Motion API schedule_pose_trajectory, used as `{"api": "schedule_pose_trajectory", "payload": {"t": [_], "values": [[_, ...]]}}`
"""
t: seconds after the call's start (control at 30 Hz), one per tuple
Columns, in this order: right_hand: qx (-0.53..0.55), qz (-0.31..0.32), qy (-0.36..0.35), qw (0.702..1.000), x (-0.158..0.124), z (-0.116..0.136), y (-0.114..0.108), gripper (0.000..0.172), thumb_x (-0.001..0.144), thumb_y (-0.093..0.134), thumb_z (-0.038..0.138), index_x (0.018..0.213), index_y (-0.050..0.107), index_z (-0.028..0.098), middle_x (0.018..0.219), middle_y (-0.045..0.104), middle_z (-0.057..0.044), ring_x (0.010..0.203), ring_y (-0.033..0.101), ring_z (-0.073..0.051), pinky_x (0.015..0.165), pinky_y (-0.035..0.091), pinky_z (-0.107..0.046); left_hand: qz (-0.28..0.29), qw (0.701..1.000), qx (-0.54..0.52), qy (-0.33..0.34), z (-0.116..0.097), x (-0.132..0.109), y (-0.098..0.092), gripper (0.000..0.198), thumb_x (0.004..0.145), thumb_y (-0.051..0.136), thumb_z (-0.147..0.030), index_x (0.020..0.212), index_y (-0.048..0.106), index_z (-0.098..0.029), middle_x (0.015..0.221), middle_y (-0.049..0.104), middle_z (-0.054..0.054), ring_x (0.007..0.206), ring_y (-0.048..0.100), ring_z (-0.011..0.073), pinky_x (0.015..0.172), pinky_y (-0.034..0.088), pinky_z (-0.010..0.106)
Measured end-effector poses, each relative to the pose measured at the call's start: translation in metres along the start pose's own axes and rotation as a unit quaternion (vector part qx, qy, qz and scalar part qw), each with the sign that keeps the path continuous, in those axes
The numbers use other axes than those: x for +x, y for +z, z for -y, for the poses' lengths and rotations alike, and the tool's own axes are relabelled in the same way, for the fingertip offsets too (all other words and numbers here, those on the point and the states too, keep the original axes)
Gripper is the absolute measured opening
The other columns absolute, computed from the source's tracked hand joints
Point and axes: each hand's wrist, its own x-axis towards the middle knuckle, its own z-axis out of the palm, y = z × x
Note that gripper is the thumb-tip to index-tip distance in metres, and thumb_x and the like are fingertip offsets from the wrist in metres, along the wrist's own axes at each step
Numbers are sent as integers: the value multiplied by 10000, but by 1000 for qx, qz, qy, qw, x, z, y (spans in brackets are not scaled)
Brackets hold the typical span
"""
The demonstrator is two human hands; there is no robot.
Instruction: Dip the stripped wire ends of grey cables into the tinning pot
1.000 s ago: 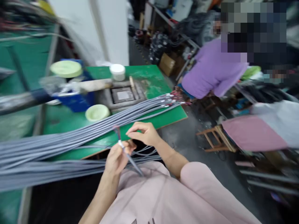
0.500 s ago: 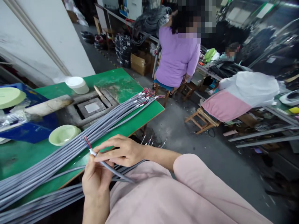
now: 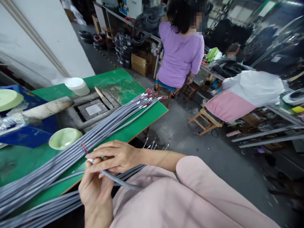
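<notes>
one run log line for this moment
left hand: holds grey cable | right hand: at same cable's end | cable bundle: on green table

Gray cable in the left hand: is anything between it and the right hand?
Nothing visible: the right hand reaches over the gray cable near its white band, where the left hand holds it; exact contact is hidden. The cable bundle lies beyond, on the green table.
</notes>
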Motion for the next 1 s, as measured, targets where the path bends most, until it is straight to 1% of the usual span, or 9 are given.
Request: {"api": "schedule_pose_trajectory", "payload": {"t": [0.1, 0.2, 0.33, 0.4, 0.53, 0.67, 0.8, 0.9, 1.0], "values": [[9, 3, 12, 1000, 1, 1, 4, 347, 994, 398, 312, 1244, 614, 205, 1419, 513, -65, 1377, 355, -137, 1159, 280, -286, 18, 1000, -17, -2, -1, 2, -3, 21, 810, 612, -193, 801, 595, -185, 704, 700, -62, 540, 617, 29, 470, 467, 73], [10, -4, 21, 1000, 4, 1, 7, 355, 1002, 368, 283, 1256, 595, 184, 1411, 525, -53, 1367, 369, -112, 1159, 281, -276, 38, 999, -34, -15, -2, 1, 0, 100, 764, 669, -177, 776, 570, -191, 601, 631, -90, 458, 553, 25, 429, 448, 87], [6, -6, 14, 1000, 5, -3, 9, 382, 1009, 336, 299, 1257, 598, 174, 1396, 543, -40, 1357, 382, -101, 1159, 274, -262, -1, 999, -32, -20, -3, -1, 9, 95, 777, 673, -174, 773, 583, -206, 568, 584, -84, 412, 500, 28, 385, 433, 93], [8, -6, 11, 1000, 3, -6, 12, 383, 1005, 356, 318, 1253, 607, 169, 1391, 549, -47, 1357, 383, -111, 1163, 266, -268, -5, 999, -26, -24, -3, 0, 10, 76, 803, 654, -181, 774, 591, -212, 574, 581, -81, 398, 478, 23, 368, 419, 88], [19, 0, 15, 1000, -1, -9, 16, 335, 988, 420, 310, 1225, 632, 203, 1393, 548, -46, 1354, 388, -126, 1158, 274, -285, 12, 999, -22, -24, -1, 6, 5, 74, 817, 638, -221, 775, 587, -189, 626, 631, -70, 433, 515, 16, 402, 431, 64], [23, -6, 15, 1000, -1, -9, 15, 331, 991, 412, 295, 1213, 644, 215, 1387, 554, -38, 1344, 399, -120, 1154, 278, -276, 3, 999, -16, -31, -2, 9, -2, 56, 826, 621, -240, 804, 600, -192, 687, 681, -55, 472, 558, 21, 447, 459, 67], [30, 1, 8, 1000, 0, -10, 14, 340, 988, 421, 325, 1218, 646, 214, 1382, 558, -53, 1337, 411, -133, 1147, 286, -288, 8, 999, -19, -24, -3, 10, -5, 77, 794, 636, -243, 823, 604, -180, 690, 688, -48, 494, 580, 27, 443, 448, 63], [31, 13, 18, 999, -1, -11, 16, 326, 965, 477, 336, 1221, 642, 217, 1392, 548, -65, 1339, 410, -139, 1137, 302, -289, 11, 999, -19, -25, -1, 12, -5, 38, 815, 602, -227, 821, 599, -190, 708, 695, -43, 514, 596, 39, 429, 444, 77], [34, 10, 28, 999, -2, -12, 18, 316, 953, 506, 331, 1215, 645, 221, 1390, 550, -64, 1331, 416, -135, 1129, 313, -286, 17, 999, -21, -26, 0, 14, -4, 39, 825, 587, -226, 805, 590, -192, 700, 693, -46, 500, 587, 39, 416, 434, 83]]}}
